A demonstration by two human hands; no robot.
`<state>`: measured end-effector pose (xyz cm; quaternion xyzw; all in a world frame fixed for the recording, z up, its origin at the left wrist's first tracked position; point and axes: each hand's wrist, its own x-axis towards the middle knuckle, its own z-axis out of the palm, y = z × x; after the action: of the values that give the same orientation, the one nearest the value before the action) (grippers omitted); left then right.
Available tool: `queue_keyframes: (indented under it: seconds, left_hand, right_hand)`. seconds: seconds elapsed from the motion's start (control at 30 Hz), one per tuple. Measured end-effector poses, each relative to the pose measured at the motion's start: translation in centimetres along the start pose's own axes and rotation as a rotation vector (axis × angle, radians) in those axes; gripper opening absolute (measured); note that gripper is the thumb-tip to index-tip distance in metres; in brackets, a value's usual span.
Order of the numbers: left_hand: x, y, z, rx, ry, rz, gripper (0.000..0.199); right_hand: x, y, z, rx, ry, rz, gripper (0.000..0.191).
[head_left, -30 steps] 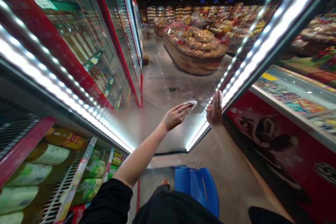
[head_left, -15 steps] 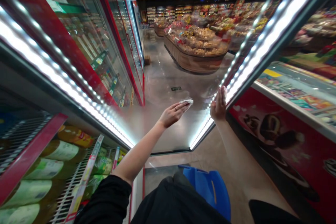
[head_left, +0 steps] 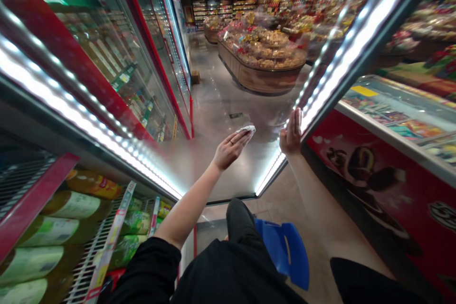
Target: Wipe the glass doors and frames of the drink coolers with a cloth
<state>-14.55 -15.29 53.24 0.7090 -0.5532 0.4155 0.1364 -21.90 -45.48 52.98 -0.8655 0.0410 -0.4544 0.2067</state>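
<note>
A folded white cloth [head_left: 246,129] lies under the fingertips of my left hand [head_left: 228,151], pressed against the clear glass door [head_left: 217,185]. The fingers are held together over it, and most of the cloth is hidden beneath them. To the right, my right hand [head_left: 291,135] rests on the door's lit edge strip [head_left: 272,171], its fingers stretched upward and its thumb toward the glass. Nothing shows in that hand. The door stands open in front of my body, bright light strips running along both sides.
Shelves of bottles [head_left: 50,230] lie at my left. A blue plastic stool [head_left: 297,256] stands below, beside my leg [head_left: 240,223]. At the right is a red chest freezer [head_left: 374,166]. Beyond the glass, a round-ended wooden display stand [head_left: 260,73] holds heaped packaged goods.
My left hand and the cloth have shifted slightly up and left in the picture, as has the whole scene. My knee has come forward into view. The right hand stays on the door edge.
</note>
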Motion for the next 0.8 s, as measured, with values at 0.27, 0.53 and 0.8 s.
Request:
queue_keyframes:
  seconds: [0.27, 0.53, 0.8]
  left_hand:
    - [0.5, -0.9, 0.3, -0.028, -0.035, 0.057, 0.064]
    - [1.5, -2.3, -0.6, -0.066, 0.043, -0.014, 0.076]
    - [1.7, -1.0, 0.7, -0.077, 0.052, -0.012, 0.076]
  right_hand:
    - [1.0, 0.5, 0.4, -0.035, -0.034, -0.019, 0.079]
    - [0.7, 1.0, -0.1, -0.046, 0.028, -0.025, 0.071]
    - [-1.2, 2.8, -1.6, -0.085, 0.064, -0.004, 0.065]
